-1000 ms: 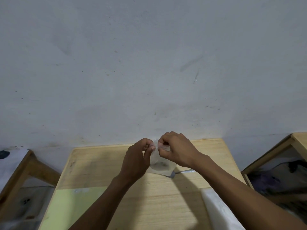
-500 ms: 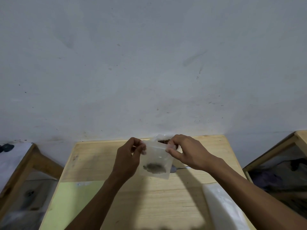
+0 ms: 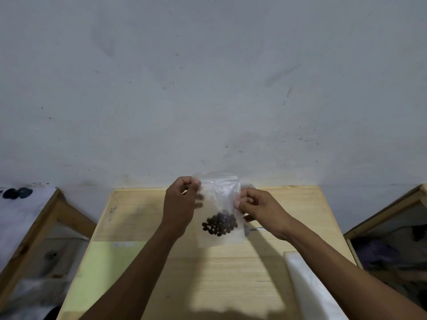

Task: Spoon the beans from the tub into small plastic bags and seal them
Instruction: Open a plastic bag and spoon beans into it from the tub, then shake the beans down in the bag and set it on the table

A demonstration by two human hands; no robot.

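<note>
A small clear plastic bag (image 3: 219,195) hangs upright above the wooden table (image 3: 231,273), with dark beans (image 3: 219,224) gathered in its lower part. My left hand (image 3: 180,209) pinches the bag's upper left edge. My right hand (image 3: 258,206) pinches its right edge a little lower down. A metal spoon (image 3: 253,229) lies on the table behind the bag, mostly hidden by the bag and my right wrist. The tub is hidden from view.
A pale green sheet (image 3: 104,269) covers the table's near left part. A white plastic piece (image 3: 309,287) lies at the near right. Wooden frames stand to the left (image 3: 34,236) and right (image 3: 381,218). A grey wall (image 3: 208,88) rises right behind the table.
Both hands lifted the bag from near the tabletop and drew apart, spreading its top. The bag now hangs full length with the beans visible at the bottom.
</note>
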